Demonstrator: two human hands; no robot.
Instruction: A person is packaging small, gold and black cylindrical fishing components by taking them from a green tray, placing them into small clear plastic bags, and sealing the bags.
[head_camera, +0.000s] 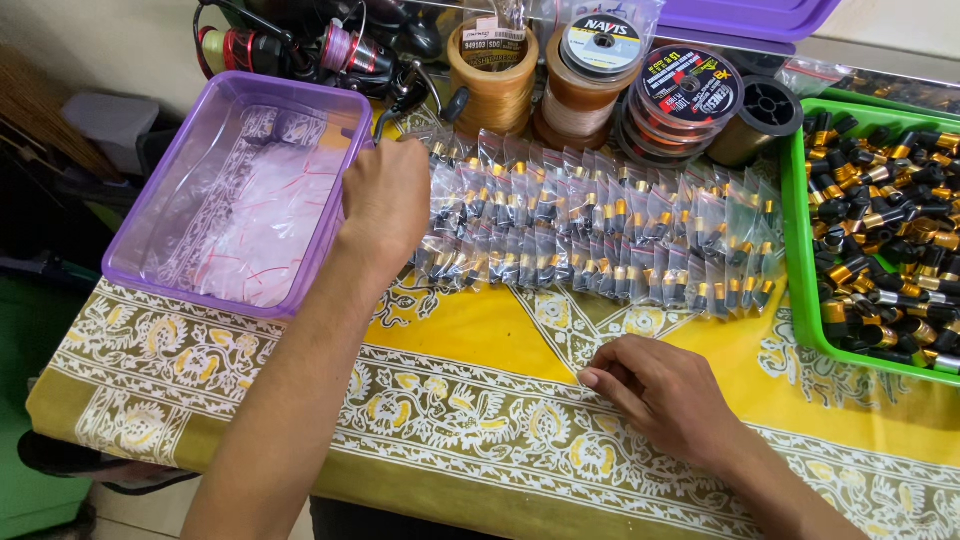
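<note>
- Head view: the left hand lies knuckles-up on the left end of the rows of small clear bags; its fingers curl under, so I cannot tell whether it grips one.
- Each glossy bag holds small black-and-gold metal pieces; the rows overlap like shingles on the yellow patterned cloth.
- The right hand rests on the cloth near the table's front edge, fingers loosely bent, holding nothing visible.
- A translucent purple plastic tub sits just beside the left hand.
- A green tray of loose black-and-gold cylinders stands on the right.
- Round spools of line stand behind the bags.
</note>
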